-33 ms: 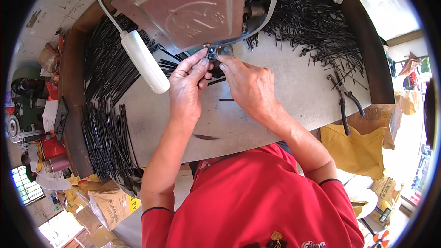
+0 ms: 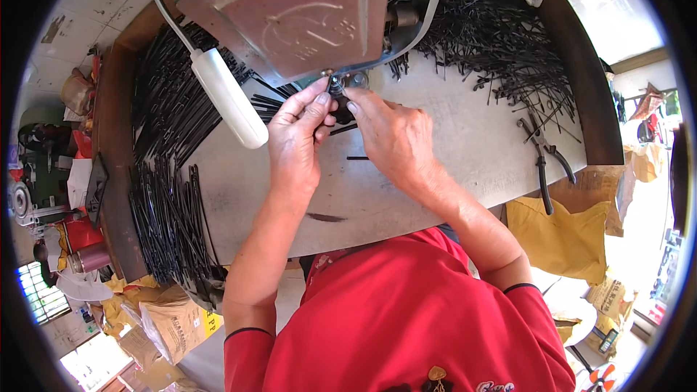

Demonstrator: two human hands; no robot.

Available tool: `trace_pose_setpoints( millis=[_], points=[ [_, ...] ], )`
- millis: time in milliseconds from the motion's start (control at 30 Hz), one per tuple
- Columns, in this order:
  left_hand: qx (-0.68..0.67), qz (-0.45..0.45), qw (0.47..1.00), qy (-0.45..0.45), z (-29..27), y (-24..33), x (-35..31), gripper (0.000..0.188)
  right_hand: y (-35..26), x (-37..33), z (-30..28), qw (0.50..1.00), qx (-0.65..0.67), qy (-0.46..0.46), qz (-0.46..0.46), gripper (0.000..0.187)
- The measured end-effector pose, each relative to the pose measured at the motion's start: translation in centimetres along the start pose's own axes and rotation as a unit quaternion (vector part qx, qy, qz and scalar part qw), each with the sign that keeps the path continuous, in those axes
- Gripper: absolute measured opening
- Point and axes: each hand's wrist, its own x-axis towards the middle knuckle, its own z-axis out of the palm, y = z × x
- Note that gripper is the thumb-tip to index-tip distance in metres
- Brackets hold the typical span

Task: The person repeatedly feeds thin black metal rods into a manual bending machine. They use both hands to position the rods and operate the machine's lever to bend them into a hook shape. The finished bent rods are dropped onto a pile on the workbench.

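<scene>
Both my hands meet under the front of a pinkish-red machine head (image 2: 294,18), at its small metal working point (image 2: 335,86). My left hand (image 2: 299,127) is closed in a pinch, thumb against forefinger, with a thin dark rod (image 2: 330,84) between the tips. My right hand (image 2: 396,131) is closed too, its thumb and forefinger pressed together just right of the working point. What its fingertips hold is hidden. Below the hands a short black rod (image 2: 357,157) lies on the grey tabletop (image 2: 406,210).
Long black rods (image 2: 170,109) are heaped at the left, with another bundle (image 2: 168,210) nearer me. A tangled pile of black rods (image 2: 501,43) covers the back right. Pliers (image 2: 541,149) lie at the right edge. A white lamp (image 2: 229,98) hangs left of my hands. Raised brown rims (image 2: 599,101) border the table.
</scene>
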Motion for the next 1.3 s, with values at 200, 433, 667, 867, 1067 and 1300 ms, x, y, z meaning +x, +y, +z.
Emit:
trace_pose_setpoints(
  millis=[200, 433, 667, 867, 1067, 1300],
  points=[
    [0.290, 0.134, 0.948, 0.018, 0.4, 1.1, -0.4, 0.020, -0.8, 1.2, -1.3, 0.994, -0.044, -0.093, 0.028, 0.017],
    [0.320, 0.092, 0.943, 0.013, 0.3, 2.3, 0.0, 0.021, 0.8, 0.8, -0.6, 0.994, 0.084, -0.064, 0.039, 0.012],
    [0.325, 0.155, 0.933, 0.007, -0.8, 1.4, 0.3, 0.021, 0.4, 1.9, -1.8, 0.974, 0.169, -0.122, 0.095, 0.017],
    [0.095, -0.043, 0.990, -0.096, -1.7, 2.1, -0.3, 0.020, -0.8, 1.3, -3.6, 0.967, 0.175, -0.148, 0.109, 0.019],
    [-0.026, -0.111, 0.987, -0.110, -1.3, 0.3, -1.7, 0.017, -0.6, -1.1, -3.9, 0.932, 0.274, -0.174, 0.158, 0.026],
    [0.030, 0.038, 0.996, -0.081, -0.2, -2.0, -3.4, 0.010, -1.5, -3.4, -1.0, 0.560, 0.735, 0.034, 0.381, 0.023]
  ],
)
